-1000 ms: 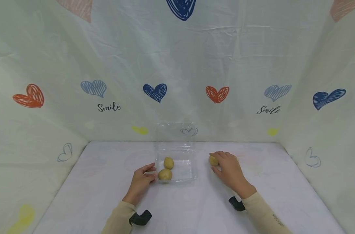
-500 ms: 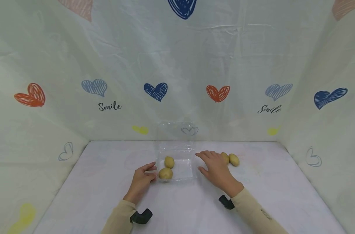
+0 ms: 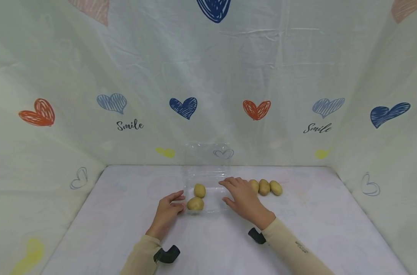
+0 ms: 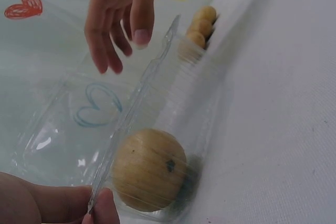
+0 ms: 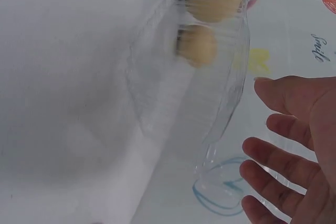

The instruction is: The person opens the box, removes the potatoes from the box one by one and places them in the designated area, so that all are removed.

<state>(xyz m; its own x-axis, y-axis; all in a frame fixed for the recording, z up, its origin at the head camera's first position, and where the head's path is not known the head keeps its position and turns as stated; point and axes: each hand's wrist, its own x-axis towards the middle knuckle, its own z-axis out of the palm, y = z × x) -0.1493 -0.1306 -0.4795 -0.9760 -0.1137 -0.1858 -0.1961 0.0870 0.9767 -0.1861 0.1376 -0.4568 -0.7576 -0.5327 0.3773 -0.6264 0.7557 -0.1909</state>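
A clear plastic clamshell box (image 3: pixel 213 211) stands in the middle of the table with its lid raised at the back. Two potatoes lie along its left side, a smaller one (image 3: pixel 199 190) behind a larger one (image 3: pixel 195 204). My left hand (image 3: pixel 168 212) pinches the box's left rim between thumb and finger, as the left wrist view shows. At the box's right side hovers my right hand (image 3: pixel 243 200), fingers spread and holding nothing. Three more potatoes (image 3: pixel 264 187) form a row on the table just beyond that hand, the nearest partly hidden by it.
The white table (image 3: pixel 126 214) ends at the back against a pale curtain (image 3: pixel 280 76) printed with hearts, which also hangs on both sides. The transparent lid (image 3: pixel 206 154) rises in front of it. Black bands (image 3: pixel 167 254) circle both wrists.
My right hand has left the potato it was touching and moved left to the box's right side, uncovering the row of potatoes. My left hand has stayed at the rim.
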